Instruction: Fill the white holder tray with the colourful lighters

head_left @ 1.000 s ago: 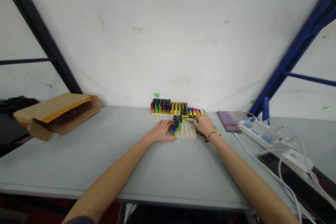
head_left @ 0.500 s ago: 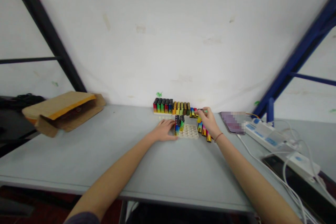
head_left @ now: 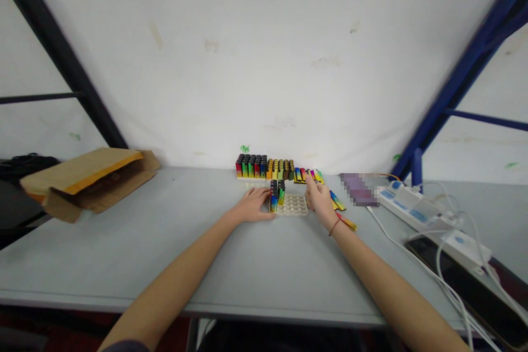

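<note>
A pale tray with round holes [head_left: 293, 205] lies on the table, with several upright lighters [head_left: 274, 198] in its left columns. My left hand [head_left: 251, 206] rests flat at the tray's left side, thumb and fingers apart, fingertips beside those lighters. Close to the tray's right edge is my right hand [head_left: 319, 203], its fingers curled together; whatever is between them is hidden. Loose lighters lie around it: a blue-yellow lighter [head_left: 337, 200], a red-yellow lighter [head_left: 347, 221] by the wrist, and a row of lighters [head_left: 301, 175] behind.
Against the wall stand a block of black-topped lighters [head_left: 251, 166] and a group of yellow-brown ones [head_left: 280, 169]. An open cardboard packet [head_left: 91, 176] lies left. At right are a blurred phone [head_left: 358, 190], a white power strip [head_left: 433, 225], cables and a dark phone [head_left: 445, 264].
My right hand has come nearer, low beside the tray's right edge. Loose lighters that lay left of its wrist now show to its right. My left hand stays put; the view shifted slightly.
</note>
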Available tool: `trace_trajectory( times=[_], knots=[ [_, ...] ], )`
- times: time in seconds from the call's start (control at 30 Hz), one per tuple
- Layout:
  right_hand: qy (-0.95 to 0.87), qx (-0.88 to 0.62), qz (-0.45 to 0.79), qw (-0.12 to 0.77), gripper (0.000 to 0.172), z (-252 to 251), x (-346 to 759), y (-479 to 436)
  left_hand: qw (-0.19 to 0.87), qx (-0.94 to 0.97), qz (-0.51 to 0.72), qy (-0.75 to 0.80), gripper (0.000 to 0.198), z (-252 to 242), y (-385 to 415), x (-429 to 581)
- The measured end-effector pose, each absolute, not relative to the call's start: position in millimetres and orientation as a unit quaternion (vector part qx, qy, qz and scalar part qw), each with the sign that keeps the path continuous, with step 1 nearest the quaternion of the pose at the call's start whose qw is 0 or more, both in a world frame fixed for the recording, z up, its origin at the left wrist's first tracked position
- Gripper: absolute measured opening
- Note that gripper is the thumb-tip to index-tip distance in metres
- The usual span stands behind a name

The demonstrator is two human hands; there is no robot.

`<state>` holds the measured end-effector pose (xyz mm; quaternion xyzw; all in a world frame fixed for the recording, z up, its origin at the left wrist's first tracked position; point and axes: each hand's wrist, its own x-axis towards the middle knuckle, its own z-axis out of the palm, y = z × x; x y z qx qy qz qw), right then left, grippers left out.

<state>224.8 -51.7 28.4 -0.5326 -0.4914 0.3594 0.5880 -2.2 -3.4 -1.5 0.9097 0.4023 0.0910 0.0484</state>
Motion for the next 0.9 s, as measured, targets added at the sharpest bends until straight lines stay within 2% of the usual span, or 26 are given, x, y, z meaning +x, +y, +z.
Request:
trace_trajectory(
  times=[0.17,0.33,0.57,0.77,0.9],
  knots=[
    [-0.502,-0.584,0.21,0.602,0.051,28.4,223.3,-53.7,0.047,0.909,0.087,0.405,0.078,0.6,-4.3,-2.4],
    [-0.51,-0.578,0.137,0.623,0.043,30.8,224.8,-53.2,0.041,0.91,0.081,0.404,0.078,0.3,-3.4,-2.8],
    [-0.495,-0.58,0.139,0.632,0.039,28.0,224.9,-52.3,0.04,0.911,0.083,0.402,0.077,0.1,-2.7,-3.4],
    [-0.47,-0.606,0.192,0.612,0.052,25.7,222.3,-53.9,0.038,0.911,0.086,0.403,0.077,0.9,-4.0,-2.6],
    [-0.458,-0.622,0.186,0.607,0.056,25.8,223.3,-52.2,0.037,0.91,0.089,0.403,0.076,1.3,-4.0,-2.2]
  ],
)
